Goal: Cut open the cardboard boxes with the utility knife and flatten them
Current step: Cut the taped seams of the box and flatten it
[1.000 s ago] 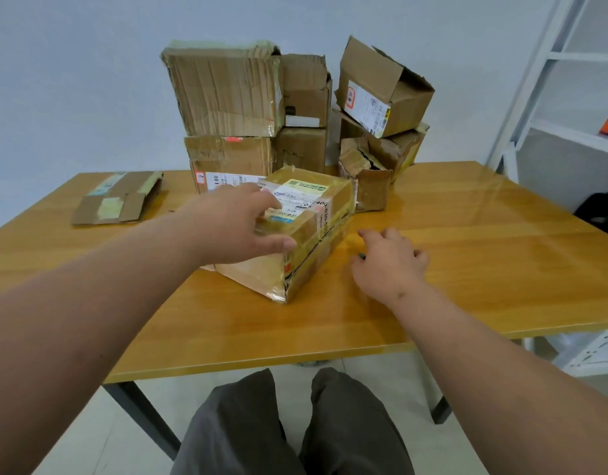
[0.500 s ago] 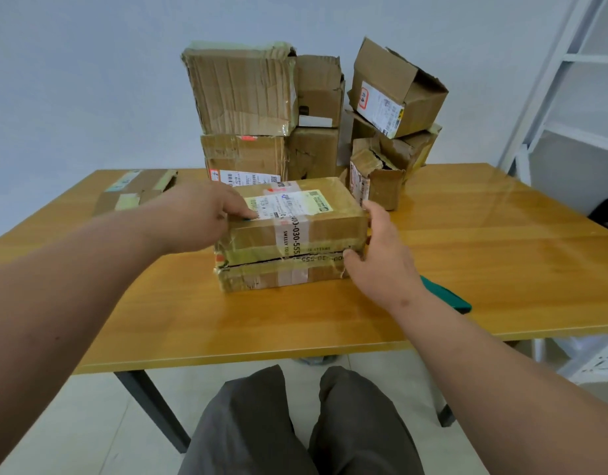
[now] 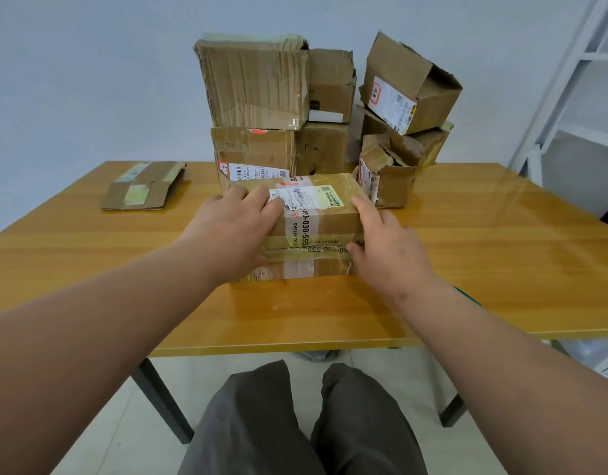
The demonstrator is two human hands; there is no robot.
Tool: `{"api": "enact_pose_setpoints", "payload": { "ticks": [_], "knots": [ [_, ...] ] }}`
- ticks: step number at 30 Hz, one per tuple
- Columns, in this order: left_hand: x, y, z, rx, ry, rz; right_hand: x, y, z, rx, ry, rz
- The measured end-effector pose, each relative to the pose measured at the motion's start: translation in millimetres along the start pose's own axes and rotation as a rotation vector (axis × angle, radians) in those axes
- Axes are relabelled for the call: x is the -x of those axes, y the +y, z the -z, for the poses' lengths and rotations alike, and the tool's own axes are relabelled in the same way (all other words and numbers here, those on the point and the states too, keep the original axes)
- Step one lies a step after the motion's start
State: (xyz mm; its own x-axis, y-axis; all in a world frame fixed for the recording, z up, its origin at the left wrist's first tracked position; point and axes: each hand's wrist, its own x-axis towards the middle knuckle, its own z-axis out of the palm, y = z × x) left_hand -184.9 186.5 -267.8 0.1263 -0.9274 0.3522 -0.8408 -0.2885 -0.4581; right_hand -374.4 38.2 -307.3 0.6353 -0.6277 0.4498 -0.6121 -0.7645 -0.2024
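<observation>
A flat taped cardboard box (image 3: 325, 224) with a white label lies in the middle of the wooden table (image 3: 501, 255), its long side facing me. My left hand (image 3: 234, 224) rests on its top left part, fingers laid flat over the label and thumb down the front face. At the box's right end is my right hand (image 3: 391, 248), index finger along the top edge and thumb against the front. A green utility knife (image 3: 468, 296) lies on the table behind my right forearm, mostly hidden.
A pile of several worn cardboard boxes (image 3: 254, 84) stands just behind the box, with a small torn one (image 3: 385, 176) at the right. A flattened box (image 3: 145, 186) lies at the far left. White shelving (image 3: 576, 80) stands at the right.
The box has been turned from a tilted diagonal pose to lie flat and square to me. My right hand came off the table to the box's right end; my left stayed on top.
</observation>
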Motion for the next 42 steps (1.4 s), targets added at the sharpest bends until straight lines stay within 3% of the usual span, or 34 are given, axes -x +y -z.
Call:
{"api": "enact_pose_setpoints", "payload": {
  "ticks": [10,20,31,42],
  "knots": [
    [1.4,-6.0,-3.9,0.075,0.028,0.006,-1.5,-2.4,-8.5,0.081,0.065,-0.017],
    [-13.6,2.1,14.7,-0.082,-0.088,-0.122,-4.2,-4.1,-5.3,0.143,0.070,-0.022],
    [-19.2,12.0,9.4,-0.189,-0.009,-0.050,-8.1,-10.4,-14.0,0.107,0.078,-0.115],
    [-19.7,11.3,10.3,-0.204,-0.017,-0.111,-7.8,-5.0,-14.0,0.157,0.126,-0.031]
  ]
}}
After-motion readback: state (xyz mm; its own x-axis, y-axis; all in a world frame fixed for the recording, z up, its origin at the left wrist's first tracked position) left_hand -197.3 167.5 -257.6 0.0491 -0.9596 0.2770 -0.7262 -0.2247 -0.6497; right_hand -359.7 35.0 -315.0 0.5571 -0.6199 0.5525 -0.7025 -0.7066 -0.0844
